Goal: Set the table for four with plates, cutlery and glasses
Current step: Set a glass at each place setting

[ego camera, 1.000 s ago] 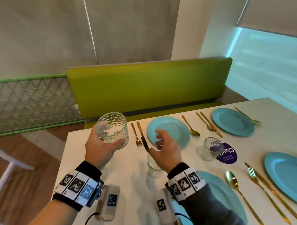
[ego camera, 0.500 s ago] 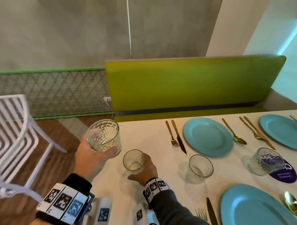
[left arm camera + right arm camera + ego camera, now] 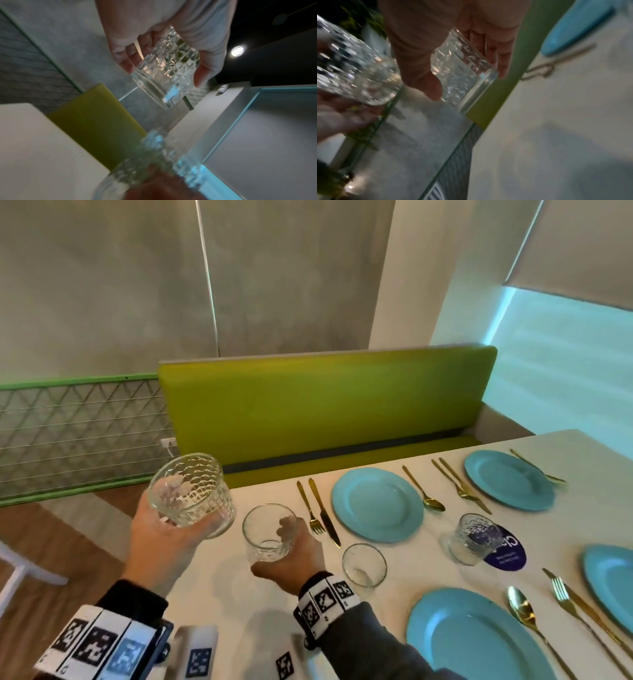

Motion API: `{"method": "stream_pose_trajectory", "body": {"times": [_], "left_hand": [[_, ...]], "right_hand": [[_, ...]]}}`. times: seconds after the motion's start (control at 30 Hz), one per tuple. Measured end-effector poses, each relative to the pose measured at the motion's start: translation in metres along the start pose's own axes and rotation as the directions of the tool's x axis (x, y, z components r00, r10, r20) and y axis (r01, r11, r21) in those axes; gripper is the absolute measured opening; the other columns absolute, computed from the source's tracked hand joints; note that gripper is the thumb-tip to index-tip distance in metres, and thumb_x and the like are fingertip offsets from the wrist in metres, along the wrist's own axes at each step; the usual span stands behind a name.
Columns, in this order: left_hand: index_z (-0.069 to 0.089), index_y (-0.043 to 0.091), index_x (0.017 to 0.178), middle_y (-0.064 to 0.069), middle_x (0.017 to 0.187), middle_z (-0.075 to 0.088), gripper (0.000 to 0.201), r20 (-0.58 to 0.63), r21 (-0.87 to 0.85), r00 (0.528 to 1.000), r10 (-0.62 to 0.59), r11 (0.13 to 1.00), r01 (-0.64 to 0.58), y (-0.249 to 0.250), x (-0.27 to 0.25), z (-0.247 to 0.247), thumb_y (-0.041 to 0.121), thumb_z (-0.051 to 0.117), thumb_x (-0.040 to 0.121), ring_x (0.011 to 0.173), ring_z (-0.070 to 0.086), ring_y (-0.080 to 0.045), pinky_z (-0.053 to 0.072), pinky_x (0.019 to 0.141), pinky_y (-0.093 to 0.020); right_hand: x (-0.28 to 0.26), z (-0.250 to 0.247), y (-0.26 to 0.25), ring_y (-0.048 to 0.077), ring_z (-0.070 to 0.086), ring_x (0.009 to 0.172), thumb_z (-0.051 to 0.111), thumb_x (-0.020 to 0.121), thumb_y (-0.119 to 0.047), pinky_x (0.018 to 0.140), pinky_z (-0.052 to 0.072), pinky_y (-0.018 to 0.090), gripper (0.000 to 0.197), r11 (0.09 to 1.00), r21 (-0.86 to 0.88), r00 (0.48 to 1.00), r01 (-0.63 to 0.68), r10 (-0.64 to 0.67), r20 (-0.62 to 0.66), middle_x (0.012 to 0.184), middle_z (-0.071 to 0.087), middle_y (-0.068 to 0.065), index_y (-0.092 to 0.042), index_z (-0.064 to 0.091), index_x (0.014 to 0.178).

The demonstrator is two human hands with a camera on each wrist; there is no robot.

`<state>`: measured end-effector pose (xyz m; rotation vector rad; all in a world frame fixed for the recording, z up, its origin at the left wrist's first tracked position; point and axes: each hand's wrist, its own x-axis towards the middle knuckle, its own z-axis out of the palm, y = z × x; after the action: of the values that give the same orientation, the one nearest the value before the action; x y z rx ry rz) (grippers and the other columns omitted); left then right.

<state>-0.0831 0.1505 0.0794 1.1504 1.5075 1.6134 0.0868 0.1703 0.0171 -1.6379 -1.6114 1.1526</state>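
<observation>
My left hand grips a diamond-patterned glass raised over the table's left end; the left wrist view shows my fingers curled round this glass. My right hand holds a second clear glass just right of it, tilted and off the tabletop in the right wrist view. A third glass stands on the white table between two blue plates. A fourth glass stands by a purple round sticker. Two more plates lie at the right.
Gold fork and knife lie just right of my right hand, and more gold cutlery flanks the other plates. A green bench runs behind the table. Wooden floor and a white chair leg are at the left.
My right hand went from hovering open over a glass to gripping one and lifting it. Another glass now stands alone by the near plate. My left hand kept its glass raised.
</observation>
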Motion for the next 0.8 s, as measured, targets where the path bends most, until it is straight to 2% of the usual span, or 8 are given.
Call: {"method": "stream_pose_trajectory", "body": {"times": [0.1, 0.2, 0.33, 0.4, 0.5, 0.57, 0.67, 0.8], "left_hand": [[0.049, 0.014, 0.125, -0.002, 0.114, 0.058, 0.089, 0.067, -0.049, 0.997, 0.027, 0.999, -0.024, 0.025, -0.002, 0.037, 0.021, 0.088, 0.046, 0.105, 0.059, -0.025, 0.047, 0.082, -0.028], [0.047, 0.011, 0.127, -0.002, 0.116, 0.055, 0.078, 0.160, -0.118, 0.986, 0.046, 0.993, -0.028, 0.049, -0.010, 0.084, 0.003, 0.084, 0.058, 0.107, 0.057, -0.024, 0.048, 0.087, -0.033], [0.047, 0.011, 0.127, -0.002, 0.118, 0.054, 0.075, 0.294, -0.141, 0.955, 0.049, 0.990, -0.008, 0.071, -0.033, 0.161, 0.000, 0.082, 0.061, 0.108, 0.057, -0.023, 0.048, 0.076, -0.024], [0.048, 0.013, 0.126, -0.002, 0.118, 0.055, 0.082, 0.346, -0.132, 0.937, 0.049, 0.991, -0.003, 0.073, -0.047, 0.203, 0.008, 0.087, 0.055, 0.110, 0.057, -0.023, 0.051, 0.085, -0.032], [0.048, 0.017, 0.124, 0.000, 0.116, 0.055, 0.077, 0.410, -0.096, 0.912, 0.014, 0.995, 0.028, 0.073, -0.074, 0.276, 0.010, 0.087, 0.058, 0.111, 0.057, -0.022, 0.047, 0.097, -0.038], [0.048, 0.019, 0.121, 0.001, 0.114, 0.056, 0.072, 0.447, -0.054, 0.894, -0.025, 0.997, 0.055, 0.070, -0.092, 0.326, 0.008, 0.085, 0.061, 0.109, 0.056, -0.020, 0.046, 0.095, -0.035], [0.048, 0.020, 0.122, 0.001, 0.116, 0.056, 0.073, 0.511, 0.013, 0.853, -0.108, 0.993, 0.118, 0.054, -0.114, 0.396, 0.010, 0.085, 0.061, 0.109, 0.056, -0.020, 0.048, 0.093, -0.034], [0.046, 0.019, 0.125, 0.001, 0.117, 0.059, 0.075, 0.529, 0.130, 0.815, -0.238, 0.971, 0.199, 0.027, -0.137, 0.471, 0.012, 0.084, 0.062, 0.105, 0.057, -0.018, 0.051, 0.089, -0.032]], "right_hand": [[-0.008, -0.072, -0.015, 0.016, 0.055, 0.111, 0.085, 0.060, -0.027, 0.093, 0.045, 0.025, 0.078, 0.999, 0.011, 0.988, 0.051, -0.049, -0.149, 0.117, 0.057, -0.004, -0.020, 0.043, 0.127], [-0.017, -0.148, -0.015, 0.018, 0.056, 0.109, 0.086, 0.060, -0.023, 0.096, 0.047, 0.031, 0.075, 0.996, 0.067, 0.957, 0.060, -0.039, -0.288, 0.110, 0.056, -0.004, -0.019, 0.045, 0.123], [-0.032, -0.249, 0.010, 0.019, 0.059, 0.100, 0.088, 0.056, -0.012, 0.094, 0.050, 0.035, 0.069, 0.986, 0.146, 0.871, 0.079, 0.003, -0.491, 0.100, 0.057, -0.003, -0.020, 0.048, 0.112], [-0.038, -0.298, 0.032, 0.019, 0.058, 0.097, 0.088, 0.056, -0.010, 0.090, 0.050, 0.033, 0.068, 0.988, 0.142, 0.827, 0.068, 0.024, -0.562, 0.100, 0.057, -0.001, -0.019, 0.048, 0.112], [-0.045, -0.371, 0.075, 0.017, 0.055, 0.093, 0.086, 0.060, -0.010, 0.075, 0.043, 0.019, 0.068, 0.991, 0.137, 0.760, 0.003, 0.087, -0.644, 0.104, 0.058, 0.003, -0.012, 0.050, 0.117], [-0.045, -0.416, 0.108, 0.017, 0.056, 0.092, 0.087, 0.059, -0.015, 0.078, 0.040, 0.020, 0.070, 0.989, 0.128, 0.703, -0.077, 0.145, -0.696, 0.108, 0.061, 0.005, -0.011, 0.051, 0.119], [-0.039, -0.473, 0.158, 0.022, 0.060, 0.103, 0.088, 0.058, -0.021, 0.087, 0.041, 0.024, 0.073, 0.968, 0.174, 0.632, -0.183, 0.251, -0.733, 0.115, 0.064, 0.008, -0.013, 0.051, 0.121], [-0.025, -0.531, 0.215, 0.024, 0.058, 0.112, 0.087, 0.060, -0.021, 0.093, 0.041, 0.025, 0.076, 0.942, 0.195, 0.585, -0.274, 0.324, -0.744, 0.122, 0.062, 0.010, -0.012, 0.049, 0.125]]}}
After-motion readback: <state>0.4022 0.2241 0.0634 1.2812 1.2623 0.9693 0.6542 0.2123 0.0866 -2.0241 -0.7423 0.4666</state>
